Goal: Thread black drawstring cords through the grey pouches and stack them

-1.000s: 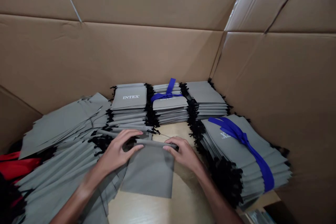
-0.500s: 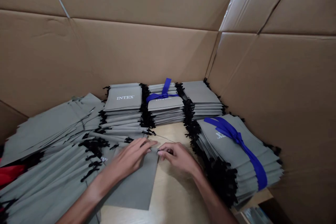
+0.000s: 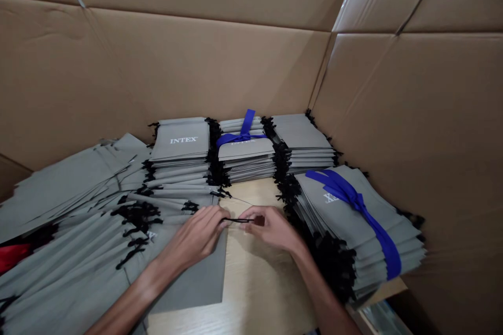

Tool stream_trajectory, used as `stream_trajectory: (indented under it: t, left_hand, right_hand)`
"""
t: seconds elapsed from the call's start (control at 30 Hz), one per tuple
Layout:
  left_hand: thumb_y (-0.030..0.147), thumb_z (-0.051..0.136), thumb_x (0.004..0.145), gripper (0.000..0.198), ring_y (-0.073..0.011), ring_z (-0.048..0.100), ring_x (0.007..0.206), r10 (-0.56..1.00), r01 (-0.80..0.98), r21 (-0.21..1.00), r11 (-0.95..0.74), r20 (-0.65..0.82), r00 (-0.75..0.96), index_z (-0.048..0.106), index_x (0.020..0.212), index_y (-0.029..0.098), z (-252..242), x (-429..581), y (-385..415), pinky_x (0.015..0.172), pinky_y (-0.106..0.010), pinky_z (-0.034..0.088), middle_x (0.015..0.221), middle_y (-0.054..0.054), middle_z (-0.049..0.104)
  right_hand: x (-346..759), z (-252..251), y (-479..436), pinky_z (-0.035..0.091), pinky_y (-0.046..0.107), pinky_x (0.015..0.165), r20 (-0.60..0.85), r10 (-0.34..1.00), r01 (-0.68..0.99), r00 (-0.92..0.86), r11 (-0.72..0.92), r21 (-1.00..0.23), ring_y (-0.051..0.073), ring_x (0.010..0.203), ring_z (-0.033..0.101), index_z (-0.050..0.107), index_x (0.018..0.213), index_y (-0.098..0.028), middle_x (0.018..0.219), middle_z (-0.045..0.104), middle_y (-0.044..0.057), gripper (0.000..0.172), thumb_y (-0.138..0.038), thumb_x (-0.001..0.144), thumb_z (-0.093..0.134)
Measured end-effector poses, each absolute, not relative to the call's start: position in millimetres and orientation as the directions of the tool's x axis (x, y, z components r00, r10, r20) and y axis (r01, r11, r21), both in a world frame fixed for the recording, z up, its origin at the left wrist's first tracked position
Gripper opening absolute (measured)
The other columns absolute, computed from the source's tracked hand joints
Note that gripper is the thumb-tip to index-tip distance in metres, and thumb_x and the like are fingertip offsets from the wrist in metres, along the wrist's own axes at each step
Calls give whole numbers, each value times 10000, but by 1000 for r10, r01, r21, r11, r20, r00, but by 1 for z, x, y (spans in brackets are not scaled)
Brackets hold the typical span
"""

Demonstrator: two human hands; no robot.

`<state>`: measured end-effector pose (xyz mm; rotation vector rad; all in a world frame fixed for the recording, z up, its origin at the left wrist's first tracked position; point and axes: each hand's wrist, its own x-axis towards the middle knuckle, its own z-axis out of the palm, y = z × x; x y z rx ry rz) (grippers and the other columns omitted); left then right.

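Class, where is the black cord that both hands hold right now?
In the head view, the cord is below centre, stretched between the left hand and the right hand.

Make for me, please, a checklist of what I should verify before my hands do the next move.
1. Right hand pinches the black cord: ok.
2. Cord looks straight between the hands: ok.
3. Left hand grips firmly: cannot tell, its fingertips are partly hidden.
4. Cord's end is knotted: cannot tell, fingers cover it.
5. Blue ribbon is tied around the nearest right-side bundle: ok.
6. Gray bags at left are squarely stacked: not ok, they lie fanned out.
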<state>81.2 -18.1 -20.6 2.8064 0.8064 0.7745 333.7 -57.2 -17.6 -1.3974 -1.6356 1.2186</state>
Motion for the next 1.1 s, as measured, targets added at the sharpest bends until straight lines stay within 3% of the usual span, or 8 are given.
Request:
stream_trajectory:
  t: [0.1,0.2,0.33,0.5,0.67,0.93,1.1]
  left_hand:
    - [250,420,1181,192,-229,723,893,528,450,276,-849,465,710,611,1189,240,-18,81,-17,812,-332,526,1025,-45,750]
    - [267,419,1186,195,-229,736,915,533,450,286,-846,482,696,609,1205,231,-19,81,-17,833,-332,536,1044,-53,759]
    - [294,439,1186,181,-235,751,936,557,461,312,-831,471,684,607,1202,229,-20,81,-18,860,-338,548,1052,-56,772]
    - [318,405,1200,235,-236,749,919,545,475,270,-838,465,697,620,1197,224,-25,82,-17,843,-348,553,1040,-58,772]
    - [296,382,1203,293,-236,722,871,510,491,176,-853,479,714,651,1119,215,-33,83,-14,819,-362,549,995,-54,754]
    - [358,455,1193,271,-209,746,935,599,454,394,-799,452,661,695,1137,243,-26,79,-14,858,-309,585,1022,-36,762]
    - [364,470,1182,280,-210,773,951,631,451,454,-768,422,651,724,1148,251,-28,77,-13,880,-305,615,1041,-42,786]
  right_hand:
    - [324,-17,-59,546,324,843,55,985,499,-165,131,-856,236,950,750,830,1189,-234,1052,850,36,312,-238,884,892]
    - [310,-21,-62,516,400,1042,244,944,635,-224,331,-698,284,1169,702,813,1215,-238,1234,823,70,331,-218,897,904]
    - [299,-24,-63,504,408,973,305,906,728,-293,418,-544,278,1092,669,821,1217,-244,1124,847,64,175,-249,1053,758]
    - [303,-21,-63,462,411,870,293,905,789,-308,415,-453,273,985,639,850,1139,-251,980,853,52,145,-283,1091,718]
    - [309,-19,-63,454,397,874,293,906,780,-305,415,-469,262,962,626,863,1148,-281,982,859,36,159,-294,1094,714]
    - [319,-22,-59,516,364,876,335,896,663,-291,442,-604,248,961,649,868,1203,-293,1047,865,31,188,-250,1073,739]
    - [322,-22,-59,546,336,855,390,885,583,-256,463,-667,233,954,683,867,1166,-268,1038,868,38,173,-193,1026,797]
